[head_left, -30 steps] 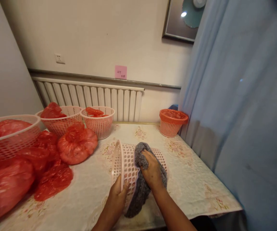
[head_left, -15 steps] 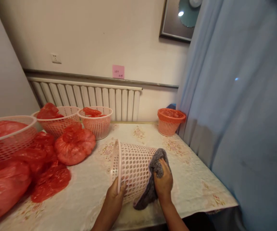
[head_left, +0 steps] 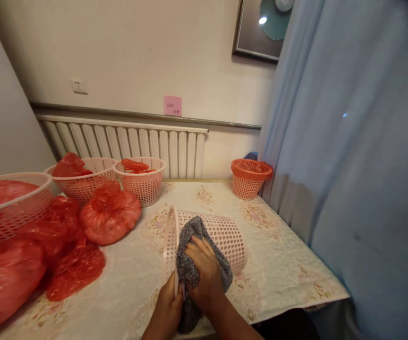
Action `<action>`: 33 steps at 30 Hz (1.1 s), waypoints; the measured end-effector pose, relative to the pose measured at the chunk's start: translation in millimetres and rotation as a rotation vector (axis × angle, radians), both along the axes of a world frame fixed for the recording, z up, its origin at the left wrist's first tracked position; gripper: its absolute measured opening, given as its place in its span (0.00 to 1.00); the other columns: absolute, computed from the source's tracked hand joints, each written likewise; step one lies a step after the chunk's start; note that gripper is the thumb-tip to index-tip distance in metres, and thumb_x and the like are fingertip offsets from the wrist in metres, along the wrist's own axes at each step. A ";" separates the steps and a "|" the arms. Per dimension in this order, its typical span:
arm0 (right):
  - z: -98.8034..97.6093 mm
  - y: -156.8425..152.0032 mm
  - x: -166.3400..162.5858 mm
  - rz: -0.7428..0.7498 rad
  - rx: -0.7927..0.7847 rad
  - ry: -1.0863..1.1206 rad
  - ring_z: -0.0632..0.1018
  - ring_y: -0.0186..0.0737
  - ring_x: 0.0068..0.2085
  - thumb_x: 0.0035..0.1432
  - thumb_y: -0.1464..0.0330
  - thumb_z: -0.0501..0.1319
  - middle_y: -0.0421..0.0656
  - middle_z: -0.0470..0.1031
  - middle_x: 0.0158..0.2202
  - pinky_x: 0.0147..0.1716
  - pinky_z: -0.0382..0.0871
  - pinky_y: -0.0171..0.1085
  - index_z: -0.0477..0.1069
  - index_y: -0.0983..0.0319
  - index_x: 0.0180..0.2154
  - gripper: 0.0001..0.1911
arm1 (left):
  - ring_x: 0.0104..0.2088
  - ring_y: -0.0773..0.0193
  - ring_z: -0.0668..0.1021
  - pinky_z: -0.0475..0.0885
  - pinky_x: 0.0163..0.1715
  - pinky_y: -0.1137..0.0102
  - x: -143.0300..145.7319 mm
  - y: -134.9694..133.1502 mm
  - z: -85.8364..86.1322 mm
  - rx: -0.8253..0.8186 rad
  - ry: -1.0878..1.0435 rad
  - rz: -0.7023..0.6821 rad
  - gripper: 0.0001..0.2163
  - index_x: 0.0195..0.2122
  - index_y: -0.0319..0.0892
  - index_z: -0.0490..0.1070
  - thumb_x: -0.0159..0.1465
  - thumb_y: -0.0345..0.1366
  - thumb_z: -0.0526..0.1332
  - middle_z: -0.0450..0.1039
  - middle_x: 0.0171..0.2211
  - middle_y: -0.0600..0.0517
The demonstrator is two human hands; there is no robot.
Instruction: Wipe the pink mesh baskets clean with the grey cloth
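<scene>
The gray cloth [head_left: 197,226] has just moved: half a second ago it was down at the bottom end of the pink basket [head_left: 230,241], and now it is up by the rim, close to the other hand. The right hand [head_left: 206,274] came along with it. Its fingers are spread and bent over the cloth, and they hold it against the outside of the basket. A dark end of the cloth hangs down below that hand. The left hand [head_left: 168,300] has stayed where it was, holding the basket by the near part of its rim. The basket has stayed in about the same spot too. It lies on its side over the front of the table [head_left: 126,278], with its open end to the left and its bottom to the right. I can't tell if it rests all its weight there. To me, this looks like a rub along the side, and the cloth has now got to the rim end. The bottom end, which the cloth was covering, now shows bare holes again. The far side is hidden, so I can't tell how clean it is. The tied red bag [head_left: 110,217] and the red basket [head_left: 248,182] sit apart from both hands.
</scene>
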State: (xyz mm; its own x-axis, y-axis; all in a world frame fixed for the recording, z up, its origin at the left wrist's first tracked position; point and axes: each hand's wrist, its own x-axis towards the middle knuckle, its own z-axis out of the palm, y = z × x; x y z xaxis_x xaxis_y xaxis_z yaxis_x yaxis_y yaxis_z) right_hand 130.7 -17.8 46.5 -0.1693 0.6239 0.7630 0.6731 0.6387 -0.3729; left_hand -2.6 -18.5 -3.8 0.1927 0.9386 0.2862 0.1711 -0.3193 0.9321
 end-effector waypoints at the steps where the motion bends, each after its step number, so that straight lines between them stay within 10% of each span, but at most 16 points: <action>1: 3.2 3.9 1.2 0.000 -0.006 0.004 0.67 0.48 0.57 0.47 0.71 0.58 0.46 0.73 0.48 0.58 0.56 0.51 0.66 0.61 0.48 0.23 | 0.52 0.48 0.73 0.65 0.55 0.57 -0.3 -0.7 -3.0 -0.010 0.008 0.011 0.20 0.50 0.39 0.70 0.62 0.45 0.53 0.73 0.51 0.43; 10: 10.2 25.1 16.2 -0.108 -0.048 0.064 0.68 0.46 0.56 0.43 0.75 0.57 0.47 0.71 0.51 0.58 0.58 0.47 0.67 0.61 0.49 0.27 | 0.53 0.48 0.72 0.59 0.59 0.57 -1.1 -10.0 -23.2 -0.096 0.007 -0.032 0.21 0.49 0.39 0.72 0.60 0.47 0.57 0.75 0.49 0.43; 19: -8.1 11.4 20.6 -0.113 0.006 0.046 0.67 0.46 0.57 0.47 0.74 0.58 0.47 0.71 0.52 0.57 0.59 0.48 0.67 0.62 0.49 0.24 | 0.57 0.54 0.69 0.63 0.57 0.62 14.2 -1.7 20.6 -0.127 -0.034 0.014 0.19 0.53 0.39 0.67 0.63 0.42 0.53 0.70 0.55 0.46; 33: -43.4 49.0 133.3 -0.628 -0.331 0.347 0.77 0.46 0.45 0.53 0.66 0.54 0.47 0.77 0.43 0.46 0.70 0.41 0.70 0.61 0.48 0.20 | 0.54 0.52 0.72 0.65 0.55 0.59 13.3 0.3 11.3 -0.106 0.037 0.004 0.19 0.53 0.37 0.66 0.65 0.42 0.52 0.73 0.51 0.43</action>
